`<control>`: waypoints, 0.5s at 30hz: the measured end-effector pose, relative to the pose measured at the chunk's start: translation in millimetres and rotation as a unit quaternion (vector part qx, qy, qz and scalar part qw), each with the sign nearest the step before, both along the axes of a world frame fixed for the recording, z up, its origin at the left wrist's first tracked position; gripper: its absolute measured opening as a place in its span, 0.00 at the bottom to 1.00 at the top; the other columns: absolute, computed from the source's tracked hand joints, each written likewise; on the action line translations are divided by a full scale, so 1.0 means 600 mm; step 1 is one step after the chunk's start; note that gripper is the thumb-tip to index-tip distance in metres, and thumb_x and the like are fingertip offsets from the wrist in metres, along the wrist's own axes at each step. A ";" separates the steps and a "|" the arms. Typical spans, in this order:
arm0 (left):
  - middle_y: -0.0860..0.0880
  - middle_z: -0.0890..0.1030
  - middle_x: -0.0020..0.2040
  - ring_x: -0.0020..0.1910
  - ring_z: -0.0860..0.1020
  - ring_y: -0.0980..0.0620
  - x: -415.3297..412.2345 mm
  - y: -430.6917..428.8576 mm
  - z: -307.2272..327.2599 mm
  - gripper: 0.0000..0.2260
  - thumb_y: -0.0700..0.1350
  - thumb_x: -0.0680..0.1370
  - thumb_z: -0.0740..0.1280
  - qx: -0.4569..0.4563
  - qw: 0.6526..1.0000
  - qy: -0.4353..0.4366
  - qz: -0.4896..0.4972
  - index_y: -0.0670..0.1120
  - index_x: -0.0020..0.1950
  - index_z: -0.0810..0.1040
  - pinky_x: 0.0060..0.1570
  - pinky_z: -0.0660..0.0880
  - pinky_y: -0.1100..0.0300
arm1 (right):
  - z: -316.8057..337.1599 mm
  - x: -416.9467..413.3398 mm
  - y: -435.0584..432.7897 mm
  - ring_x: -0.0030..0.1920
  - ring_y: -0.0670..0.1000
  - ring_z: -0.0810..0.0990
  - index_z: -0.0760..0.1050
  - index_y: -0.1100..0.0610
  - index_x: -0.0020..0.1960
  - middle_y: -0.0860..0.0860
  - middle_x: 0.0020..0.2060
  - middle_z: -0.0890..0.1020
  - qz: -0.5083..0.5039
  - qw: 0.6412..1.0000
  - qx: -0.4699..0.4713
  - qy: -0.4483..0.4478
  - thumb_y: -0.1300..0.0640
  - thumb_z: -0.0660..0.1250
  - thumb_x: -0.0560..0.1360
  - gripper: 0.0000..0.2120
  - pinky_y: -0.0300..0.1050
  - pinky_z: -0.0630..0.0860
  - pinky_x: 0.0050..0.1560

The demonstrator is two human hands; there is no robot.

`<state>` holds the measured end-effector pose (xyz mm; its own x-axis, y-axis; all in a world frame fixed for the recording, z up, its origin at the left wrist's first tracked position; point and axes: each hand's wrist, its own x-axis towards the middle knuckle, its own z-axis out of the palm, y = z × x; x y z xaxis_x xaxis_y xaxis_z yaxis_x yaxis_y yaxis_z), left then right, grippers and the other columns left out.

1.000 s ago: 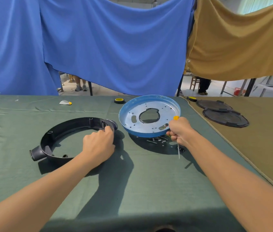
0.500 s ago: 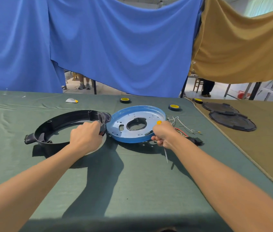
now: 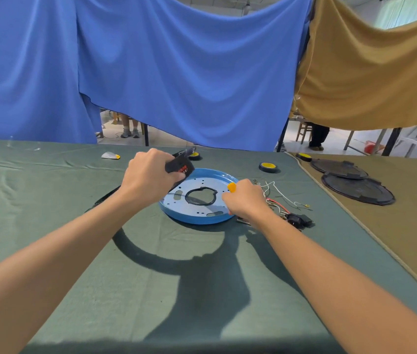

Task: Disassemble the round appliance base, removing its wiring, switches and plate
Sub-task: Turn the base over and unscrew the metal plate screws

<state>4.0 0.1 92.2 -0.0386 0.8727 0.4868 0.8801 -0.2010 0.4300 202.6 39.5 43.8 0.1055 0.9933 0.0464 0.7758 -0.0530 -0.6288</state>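
Two bare hands at work over a table under dark green cloth (image 3: 49,200). The left hand (image 3: 151,175) has its fingers clenched round a black plastic ring housing (image 3: 180,167), held up off the cloth. Only a short black stretch with red marks shows past the knuckles; the rest is hidden behind hand and forearm. Ring-shaped shadow falls on the cloth below.

The right hand (image 3: 245,200) is closed in a fist round a tool with an orange-yellow handle end (image 3: 232,187) showing above the fingers; shaft hidden. The fist sits at the right rim of a round blue metal plate (image 3: 194,217), which lies flat on the cloth with a large centre cut-out and many small holes. Contact between fist and plate: cannot tell.

Just right of the plate is a loose tangle of white and red wires (image 3: 279,198), with black switches (image 3: 300,221) at its near end.

Further back lies a black tape roll with yellow core (image 3: 268,166). On the adjoining tan cloth (image 3: 406,226), two flat black round covers (image 3: 358,190) overlap.
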 end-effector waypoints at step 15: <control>0.53 0.85 0.36 0.33 0.83 0.53 0.036 -0.004 0.070 0.04 0.46 0.72 0.74 0.116 0.888 -0.434 -0.101 0.49 0.45 0.85 0.32 0.78 0.59 | 0.100 -0.045 -0.045 0.22 0.45 0.60 0.81 0.57 0.51 0.54 0.47 0.85 0.154 0.895 0.039 0.417 0.56 0.64 0.80 0.08 0.38 0.59 0.23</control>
